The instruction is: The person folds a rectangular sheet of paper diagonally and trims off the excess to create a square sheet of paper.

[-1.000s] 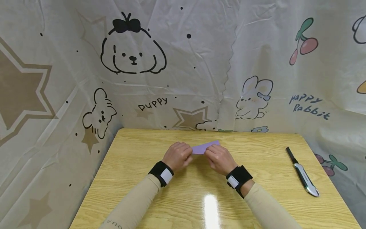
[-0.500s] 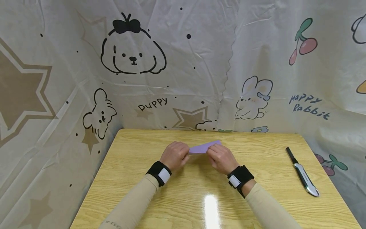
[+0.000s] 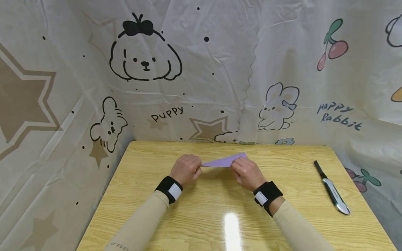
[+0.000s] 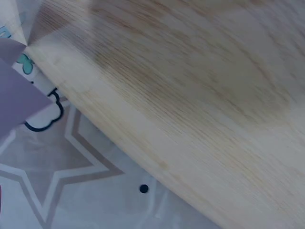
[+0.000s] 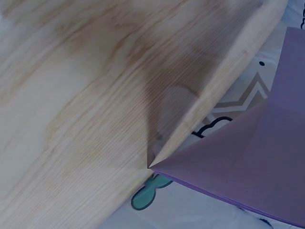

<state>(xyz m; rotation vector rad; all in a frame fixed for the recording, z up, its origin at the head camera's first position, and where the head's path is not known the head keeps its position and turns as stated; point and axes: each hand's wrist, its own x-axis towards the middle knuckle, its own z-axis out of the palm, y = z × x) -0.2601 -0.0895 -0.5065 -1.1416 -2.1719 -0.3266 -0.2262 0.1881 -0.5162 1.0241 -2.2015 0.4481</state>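
A folded sheet of purple paper stretches between both hands near the back of the table, narrowing to a point on the left. At that narrow end my left hand pinches it, fingers curled. My right hand grips the lower edge toward the wider right end, its fingers covering part of the sheet. In the left wrist view only a corner of the purple paper shows at the left edge. The right wrist view has the purple paper large at lower right, layered along one edge. Neither wrist view shows the fingers.
A knife with a dark blade and a silver-and-black handle lies on the right side of the wooden table. Behind the table's back edge hangs a pale cloth printed with cartoon animals and stars.
My left hand has moved left, and my right hand slightly right. The gap between them is wider, so more of the purple paper shows. The knife stays where it was.
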